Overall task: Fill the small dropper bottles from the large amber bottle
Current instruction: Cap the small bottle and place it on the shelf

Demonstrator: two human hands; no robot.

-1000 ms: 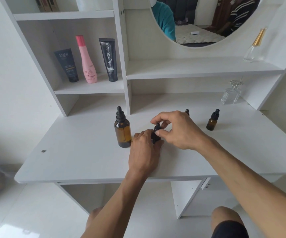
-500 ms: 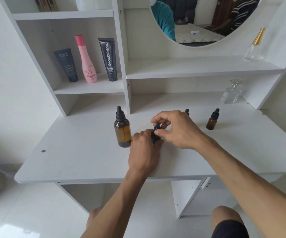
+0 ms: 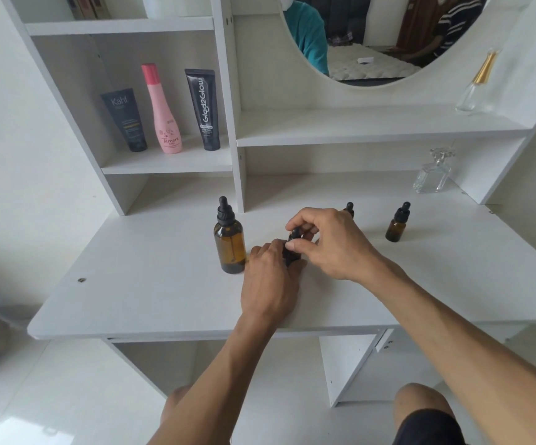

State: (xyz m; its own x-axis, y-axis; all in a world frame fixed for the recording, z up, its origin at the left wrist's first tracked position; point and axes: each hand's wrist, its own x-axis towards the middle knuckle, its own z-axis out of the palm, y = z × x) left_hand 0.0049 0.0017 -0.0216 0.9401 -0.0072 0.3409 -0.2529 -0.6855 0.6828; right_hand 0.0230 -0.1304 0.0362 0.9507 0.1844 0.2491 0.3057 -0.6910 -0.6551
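I see the large amber bottle (image 3: 230,248) as glossy brown glass under a matt black rubber dropper top, standing on a smooth white laminate desk (image 3: 151,284). The perfume bottle (image 3: 431,176) is clear glass, and the floor (image 3: 35,396) tiles look glossy.

- The large bottle (image 3: 229,244) stands upright on the table (image 3: 151,284), left of both hands.
- The left hand (image 3: 268,277) and right hand (image 3: 330,242) meet on a small bottle (image 3: 292,248) — just right of the large one.
- Behind the right hand, a second small bottle (image 3: 349,209); further right, well apart, a third (image 3: 397,223).
- Three tubes (image 3: 163,114) stand on the shelf (image 3: 170,163) behind, to the left.
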